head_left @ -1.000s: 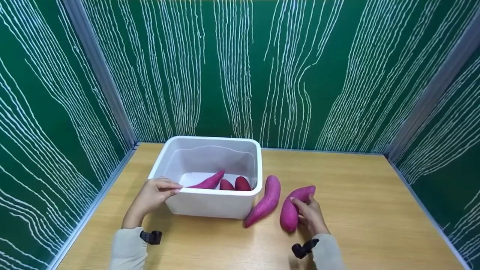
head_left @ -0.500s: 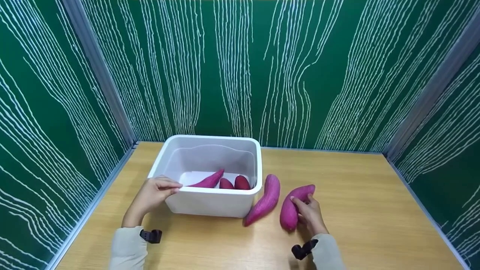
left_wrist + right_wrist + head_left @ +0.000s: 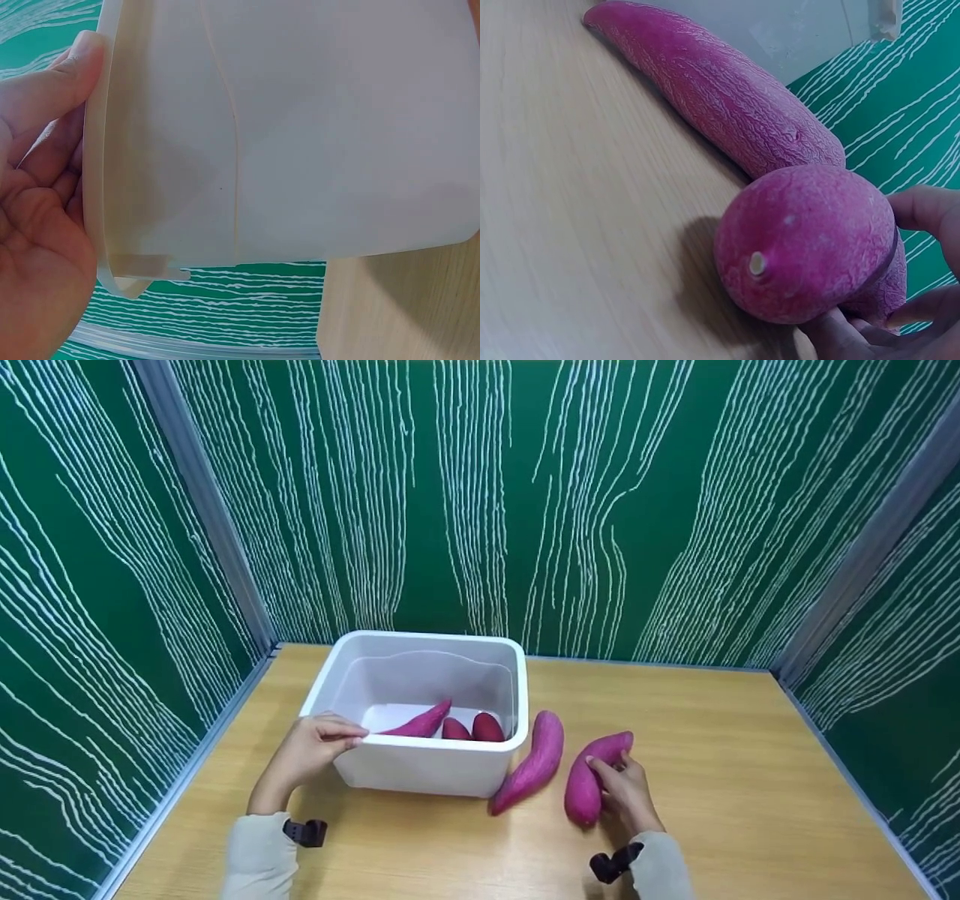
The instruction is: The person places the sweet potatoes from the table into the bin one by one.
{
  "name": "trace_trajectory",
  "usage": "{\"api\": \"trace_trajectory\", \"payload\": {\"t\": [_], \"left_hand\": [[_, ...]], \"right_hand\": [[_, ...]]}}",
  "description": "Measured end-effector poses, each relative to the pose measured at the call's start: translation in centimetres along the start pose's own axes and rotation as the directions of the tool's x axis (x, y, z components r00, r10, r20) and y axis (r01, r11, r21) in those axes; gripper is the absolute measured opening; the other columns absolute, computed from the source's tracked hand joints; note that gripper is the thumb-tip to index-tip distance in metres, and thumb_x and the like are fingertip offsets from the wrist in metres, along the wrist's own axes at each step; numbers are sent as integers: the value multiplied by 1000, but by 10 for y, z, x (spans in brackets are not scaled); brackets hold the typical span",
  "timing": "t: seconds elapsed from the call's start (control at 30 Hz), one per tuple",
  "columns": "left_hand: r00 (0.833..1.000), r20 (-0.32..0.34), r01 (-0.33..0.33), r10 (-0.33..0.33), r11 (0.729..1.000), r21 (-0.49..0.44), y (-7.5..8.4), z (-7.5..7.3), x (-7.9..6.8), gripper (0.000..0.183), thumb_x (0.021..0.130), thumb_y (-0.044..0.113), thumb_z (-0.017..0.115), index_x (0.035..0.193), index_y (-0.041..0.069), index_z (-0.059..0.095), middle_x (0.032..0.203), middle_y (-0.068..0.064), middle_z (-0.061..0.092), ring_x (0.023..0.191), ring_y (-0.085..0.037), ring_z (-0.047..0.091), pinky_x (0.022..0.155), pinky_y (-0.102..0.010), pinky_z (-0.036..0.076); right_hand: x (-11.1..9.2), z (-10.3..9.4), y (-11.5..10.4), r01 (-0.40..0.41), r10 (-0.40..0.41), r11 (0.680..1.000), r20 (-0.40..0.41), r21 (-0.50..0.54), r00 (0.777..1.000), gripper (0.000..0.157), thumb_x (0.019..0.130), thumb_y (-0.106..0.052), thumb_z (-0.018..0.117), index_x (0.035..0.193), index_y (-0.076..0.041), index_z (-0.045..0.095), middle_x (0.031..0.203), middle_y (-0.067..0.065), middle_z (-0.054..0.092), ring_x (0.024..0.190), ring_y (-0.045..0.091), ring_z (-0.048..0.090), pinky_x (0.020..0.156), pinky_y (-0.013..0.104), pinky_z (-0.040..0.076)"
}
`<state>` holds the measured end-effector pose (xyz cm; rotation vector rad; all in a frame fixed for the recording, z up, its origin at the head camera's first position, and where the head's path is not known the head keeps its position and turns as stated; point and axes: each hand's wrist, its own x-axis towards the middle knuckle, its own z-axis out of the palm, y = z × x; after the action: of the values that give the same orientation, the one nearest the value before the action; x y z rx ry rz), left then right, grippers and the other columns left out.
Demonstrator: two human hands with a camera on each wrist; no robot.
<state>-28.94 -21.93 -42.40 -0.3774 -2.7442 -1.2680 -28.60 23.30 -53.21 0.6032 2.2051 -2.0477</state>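
Observation:
A white plastic bin point(image 3: 420, 769) stands left of centre in the head view. My left hand point(image 3: 315, 746) pinches its rim at the near left corner; the left wrist view shows the thumb point(image 3: 86, 60) against that rim. Inside the bin lie a pink sweet potato point(image 3: 424, 722) and two darker red rounded ends point(image 3: 487, 727), partly hidden by the front wall. My right hand point(image 3: 626, 787) grips a curved magenta sweet potato point(image 3: 583, 791), thumb on one side and fingers on the other. In the right wrist view its blunt end point(image 3: 802, 240) with a pale stub faces the camera.
Another long, wrinkled sweet potato point(image 3: 536, 765) lies on the wooden table point(image 3: 735, 780) between the bin and my right hand, close along the bin's right side. Green panels point(image 3: 465, 510) with white wavy lines wall in the table at the back and sides.

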Motion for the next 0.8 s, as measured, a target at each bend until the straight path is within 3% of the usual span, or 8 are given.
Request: {"api": "trace_trajectory", "payload": {"t": [0.2,0.37,0.5,0.7,0.8], "left_hand": [[999,-23,-40,40,999,16,-2,2,0,14,81,5,75,92,11,79,93,-4,72,93,-19,64,81,-28,55],[1000,-22,-8,9,1000,8,-2,2,0,14,82,6,74,93,13,79,94,-3,72,93,-19,63,85,-34,55],[1000,-19,1,-1,1000,-2,-1,2,0,14,82,7,74,93,13,79,95,-4,72,94,-19,63,87,-37,54],[1000,-2,24,-24,1000,-10,0,1,0,15,83,7,73,96,13,78,99,-5,71,97,-21,62,91,-41,53],[999,5,37,-37,999,-9,1,1,0,15,84,8,72,96,14,78,100,-4,71,98,-21,62,92,-42,53]], "right_hand": [[-1,-5,-1,-21,21,1000,2,-18,1000,89,94,-24,57,151,2,-5,156,31,7,139,47,27,112,53,31],[-4,-6,-8,-67,67,998,34,-1,997,93,94,-32,58,152,-5,-8,158,28,6,134,45,37,106,49,41],[-5,-8,-14,-94,89,993,74,67,993,94,93,-32,60,153,-10,-11,159,26,4,136,42,36,108,49,39],[0,-10,-20,-36,30,997,88,69,996,95,91,-29,64,153,-6,-3,158,25,11,138,39,33,108,46,39],[-1,-11,-27,20,-17,999,81,-34,997,90,92,-29,62,152,0,2,155,29,18,137,39,34,106,42,42]]}}
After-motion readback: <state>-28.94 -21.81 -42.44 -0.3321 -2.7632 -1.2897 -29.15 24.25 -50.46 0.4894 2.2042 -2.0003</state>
